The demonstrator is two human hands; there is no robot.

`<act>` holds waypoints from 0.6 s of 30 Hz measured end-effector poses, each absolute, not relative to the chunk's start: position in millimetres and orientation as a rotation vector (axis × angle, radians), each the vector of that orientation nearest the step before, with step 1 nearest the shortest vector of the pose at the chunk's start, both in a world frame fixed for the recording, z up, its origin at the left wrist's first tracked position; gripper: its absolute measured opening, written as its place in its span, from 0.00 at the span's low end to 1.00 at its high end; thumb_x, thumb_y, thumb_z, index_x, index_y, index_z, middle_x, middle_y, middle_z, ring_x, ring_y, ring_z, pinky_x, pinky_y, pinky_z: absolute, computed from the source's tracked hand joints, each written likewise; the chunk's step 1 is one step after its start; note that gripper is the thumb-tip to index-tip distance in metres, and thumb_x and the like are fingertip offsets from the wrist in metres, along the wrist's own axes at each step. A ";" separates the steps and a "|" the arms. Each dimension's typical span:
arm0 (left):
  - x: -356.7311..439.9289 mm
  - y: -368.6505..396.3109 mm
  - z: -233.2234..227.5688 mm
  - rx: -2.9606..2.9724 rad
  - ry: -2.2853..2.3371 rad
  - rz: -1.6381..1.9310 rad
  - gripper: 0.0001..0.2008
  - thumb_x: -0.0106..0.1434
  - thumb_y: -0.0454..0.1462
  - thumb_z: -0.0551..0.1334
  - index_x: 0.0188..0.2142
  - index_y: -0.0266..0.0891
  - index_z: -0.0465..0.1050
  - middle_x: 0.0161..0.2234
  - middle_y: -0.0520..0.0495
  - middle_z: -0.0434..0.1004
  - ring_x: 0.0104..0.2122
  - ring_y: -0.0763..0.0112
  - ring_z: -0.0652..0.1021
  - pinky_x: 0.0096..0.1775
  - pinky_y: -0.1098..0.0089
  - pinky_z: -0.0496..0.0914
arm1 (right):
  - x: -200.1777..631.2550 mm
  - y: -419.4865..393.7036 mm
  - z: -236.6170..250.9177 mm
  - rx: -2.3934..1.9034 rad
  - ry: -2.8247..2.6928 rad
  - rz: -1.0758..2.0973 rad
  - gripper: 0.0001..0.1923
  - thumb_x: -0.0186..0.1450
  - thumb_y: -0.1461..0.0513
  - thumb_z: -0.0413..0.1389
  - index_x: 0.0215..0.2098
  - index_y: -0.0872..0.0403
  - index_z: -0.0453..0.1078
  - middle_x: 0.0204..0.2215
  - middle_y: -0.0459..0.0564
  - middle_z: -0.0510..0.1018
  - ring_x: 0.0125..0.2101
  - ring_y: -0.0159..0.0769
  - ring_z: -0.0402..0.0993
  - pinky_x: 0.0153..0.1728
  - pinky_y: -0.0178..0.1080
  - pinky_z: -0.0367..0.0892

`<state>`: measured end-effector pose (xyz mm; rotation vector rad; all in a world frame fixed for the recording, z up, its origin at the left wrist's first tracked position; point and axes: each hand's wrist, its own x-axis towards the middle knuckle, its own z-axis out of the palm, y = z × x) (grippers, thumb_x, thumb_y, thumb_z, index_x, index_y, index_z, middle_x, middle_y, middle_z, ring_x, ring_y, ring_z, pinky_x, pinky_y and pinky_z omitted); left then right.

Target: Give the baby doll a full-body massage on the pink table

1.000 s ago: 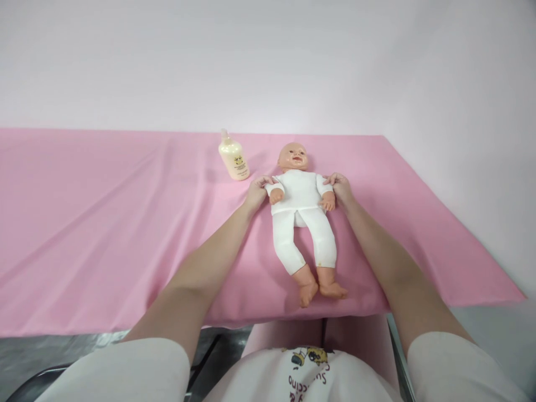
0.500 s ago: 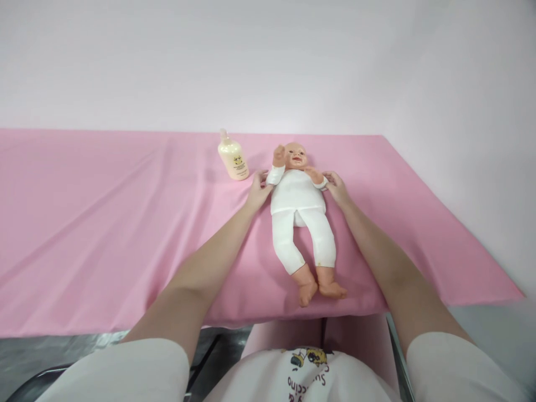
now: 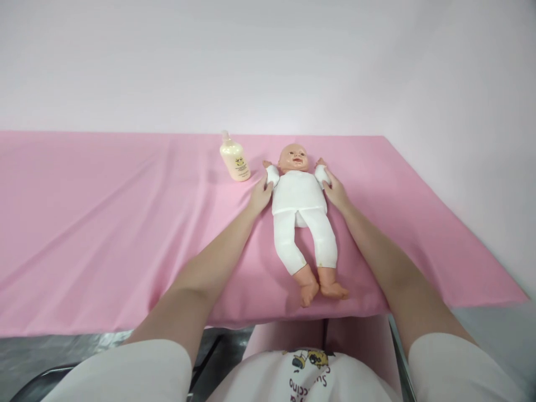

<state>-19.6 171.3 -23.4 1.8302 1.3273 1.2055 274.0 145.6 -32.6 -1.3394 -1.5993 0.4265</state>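
As the doll point(image 3: 299, 192) lies face up, feet toward the tabletop's point(image 3: 104, 223) near edge, both its arms point(image 3: 273, 175) appear conveniently reachable; the bottle point(image 3: 235, 161) stands toward the far edge, seemingly leaving working room. Left hand point(image 3: 261, 193) and right hand point(image 3: 335, 191) are partly curled, each gripping one arm, apparently to steady it.

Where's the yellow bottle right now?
In the head camera's view, the bottle is on the pink cloth, left of the doll's head and just beyond the person's left hand.
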 end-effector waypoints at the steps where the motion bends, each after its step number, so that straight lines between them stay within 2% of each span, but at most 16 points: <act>1: -19.6 170.0 -22.0 1.809 1.355 1.174 0.27 0.70 0.43 0.56 0.65 0.35 0.65 0.56 0.36 0.77 0.55 0.51 0.77 0.60 0.50 0.66 | 274.8 146.2 -33.3 -1.361 -1.585 0.455 0.33 0.69 0.47 0.51 0.67 0.51 0.62 0.66 0.54 0.69 0.66 0.49 0.64 0.69 0.53 0.58; 6: -19.1 165.8 -17.4 1.775 1.402 1.138 0.24 0.70 0.39 0.55 0.63 0.35 0.68 0.53 0.38 0.79 0.51 0.51 0.79 0.59 0.50 0.68 | 277.6 146.3 -33.3 -1.394 -1.541 0.539 0.33 0.67 0.49 0.53 0.67 0.53 0.63 0.68 0.53 0.66 0.67 0.49 0.62 0.71 0.54 0.53; 10: -20.6 171.5 -22.8 1.720 1.364 1.162 0.26 0.68 0.40 0.59 0.63 0.36 0.68 0.54 0.38 0.79 0.53 0.49 0.78 0.60 0.48 0.65 | 278.1 149.9 -36.0 -1.290 -1.482 0.602 0.35 0.64 0.50 0.57 0.66 0.52 0.63 0.68 0.54 0.66 0.68 0.48 0.61 0.71 0.53 0.53; 15: -24.7 187.2 -34.8 1.583 1.085 1.330 0.34 0.58 0.38 0.67 0.64 0.39 0.66 0.61 0.38 0.73 0.60 0.50 0.73 0.62 0.52 0.65 | 277.0 159.8 -39.4 -1.105 -1.318 0.757 0.36 0.57 0.53 0.63 0.63 0.51 0.63 0.65 0.56 0.69 0.65 0.47 0.66 0.66 0.51 0.62; 18: -24.2 191.1 -36.6 1.459 0.958 1.401 0.35 0.50 0.33 0.68 0.60 0.40 0.71 0.57 0.40 0.77 0.56 0.52 0.77 0.59 0.54 0.69 | 274.9 157.9 -35.9 -1.029 -1.231 0.847 0.28 0.53 0.61 0.63 0.52 0.50 0.68 0.54 0.53 0.79 0.56 0.45 0.74 0.59 0.49 0.68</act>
